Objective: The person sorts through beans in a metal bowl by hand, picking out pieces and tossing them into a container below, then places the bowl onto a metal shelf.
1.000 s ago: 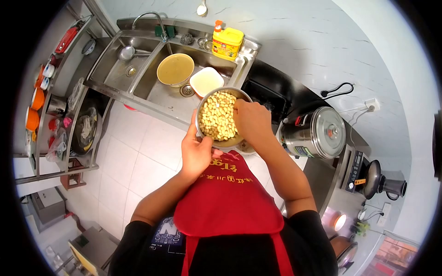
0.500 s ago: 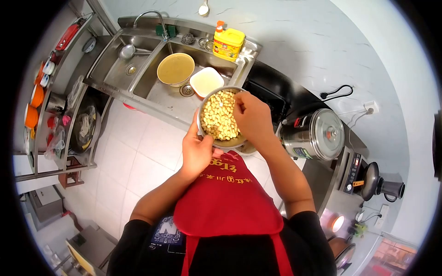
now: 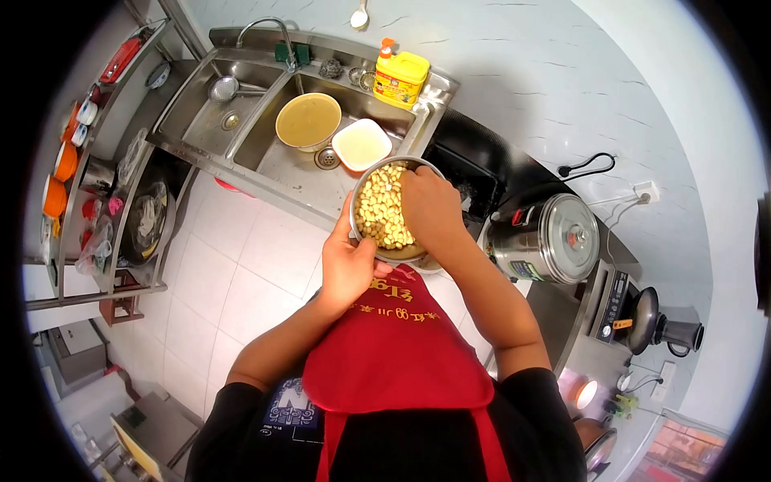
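A round metal bowl (image 3: 407, 254) holds many pale yellow beans (image 3: 381, 207), which look like soybeans. My left hand (image 3: 347, 271) grips its lower left rim, thumb over the inside edge and fingers underneath. Over the right part of the bowl, my right hand (image 3: 432, 206) reaches down into the beans. The back of that hand hides its fingertips, so their grip does not show. Just beyond the bowl, a white square basin (image 3: 362, 145) with pale contents stands in the sink. Beside it is a larger round tub (image 3: 307, 120) of cloudy, yellowish liquid.
The double steel sink (image 3: 269, 165) runs along the wall, with a strainer (image 3: 224, 89) in its left basin. A yellow jug (image 3: 401, 78) stands on the back ledge. At right is a big lidded steel pot (image 3: 554, 239); shelves (image 3: 144, 201) with dishes line the left.
My right hand has shifted slightly left and down, deeper into the beans, and its fingers are now more hidden. My left hand keeps its hold on the bowl.
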`<action>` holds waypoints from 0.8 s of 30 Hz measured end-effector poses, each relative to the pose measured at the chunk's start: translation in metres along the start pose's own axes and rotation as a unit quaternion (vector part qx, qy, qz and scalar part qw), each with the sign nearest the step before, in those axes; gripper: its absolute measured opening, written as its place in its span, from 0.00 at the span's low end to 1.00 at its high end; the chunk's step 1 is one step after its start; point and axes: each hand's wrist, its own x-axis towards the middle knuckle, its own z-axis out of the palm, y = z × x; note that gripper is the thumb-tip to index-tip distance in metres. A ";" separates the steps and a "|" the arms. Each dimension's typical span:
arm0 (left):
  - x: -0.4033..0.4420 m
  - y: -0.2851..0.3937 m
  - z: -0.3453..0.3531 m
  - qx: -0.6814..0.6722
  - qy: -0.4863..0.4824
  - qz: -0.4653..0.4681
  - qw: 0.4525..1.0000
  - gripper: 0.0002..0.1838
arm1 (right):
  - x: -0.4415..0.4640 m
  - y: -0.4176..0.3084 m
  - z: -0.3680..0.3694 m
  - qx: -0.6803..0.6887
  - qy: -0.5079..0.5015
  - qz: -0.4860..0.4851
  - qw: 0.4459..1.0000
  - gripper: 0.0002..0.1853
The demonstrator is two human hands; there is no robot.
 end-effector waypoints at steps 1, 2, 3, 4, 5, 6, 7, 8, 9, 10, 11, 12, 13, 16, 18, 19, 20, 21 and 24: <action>0.001 -0.002 -0.001 0.001 0.000 0.002 1.000 0.39 | 0.000 0.000 0.001 0.004 0.002 0.003 1.000 0.03; 0.001 -0.004 -0.001 0.003 0.000 0.004 1.000 0.40 | 0.000 0.001 0.002 0.007 0.004 0.006 1.000 0.02; 0.001 -0.004 -0.002 0.003 0.000 0.003 1.000 0.40 | -0.002 0.001 0.002 0.007 0.004 0.005 1.000 0.02; 0.001 -0.004 -0.002 0.001 0.003 0.002 1.000 0.39 | -0.005 0.003 0.001 0.048 0.039 0.008 0.998 0.04; 0.001 -0.004 -0.002 0.000 0.007 -0.001 1.000 0.39 | -0.009 0.005 -0.001 0.090 0.073 0.010 0.993 0.06; 0.001 -0.005 -0.003 0.000 0.008 -0.003 1.000 0.39 | -0.012 0.009 -0.003 0.091 0.071 0.010 0.993 0.06; 0.002 -0.006 -0.004 -0.005 0.006 -0.003 1.000 0.38 | -0.016 0.014 -0.007 0.161 0.104 -0.008 0.981 0.06; 0.002 -0.006 -0.004 -0.009 0.003 -0.002 1.000 0.37 | -0.019 0.020 -0.012 0.231 0.138 -0.025 0.963 0.06; 0.002 -0.007 -0.004 -0.009 0.003 -0.002 1.000 0.37 | -0.024 0.025 -0.017 0.231 0.138 -0.025 0.963 0.06; 0.002 -0.007 -0.004 -0.008 0.006 -0.003 1.000 0.36 | -0.029 0.030 -0.022 0.365 0.071 0.065 0.926 0.06; 0.001 -0.008 -0.004 -0.005 0.009 -0.004 1.000 0.35 | -0.034 0.035 -0.027 0.488 0.002 0.154 0.859 0.05; 0.000 -0.006 -0.003 -0.003 0.007 -0.006 1.000 0.35 | -0.039 0.040 -0.032 0.537 -0.012 0.163 0.827 0.05; -0.001 -0.003 -0.002 -0.006 0.008 -0.005 1.000 0.34 | -0.041 0.045 -0.034 0.538 -0.009 0.165 0.827 0.05; -0.002 -0.001 0.000 0.000 0.007 0.000 1.000 0.33 | -0.049 0.053 -0.037 0.618 -0.004 0.158 0.770 0.06; -0.001 -0.002 0.001 -0.004 0.008 0.013 1.000 0.33 | -0.055 0.062 -0.041 0.674 0.003 0.164 0.721 0.06; -0.002 -0.002 0.001 -0.001 0.013 0.007 1.000 0.32 | -0.061 0.069 -0.044 0.697 0.009 0.169 0.696 0.06; -0.001 -0.003 0.001 -0.003 0.011 0.004 1.000 0.31 | -0.066 0.079 -0.044 0.692 0.021 0.178 0.700 0.06; 0.000 -0.003 0.001 -0.005 0.008 0.000 1.000 0.31 | -0.073 0.093 -0.039 0.685 0.029 0.184 0.704 0.07; 0.002 -0.004 0.002 0.000 0.019 0.001 1.000 0.33 | -0.088 0.133 -0.024 0.618 0.012 0.226 0.753 0.08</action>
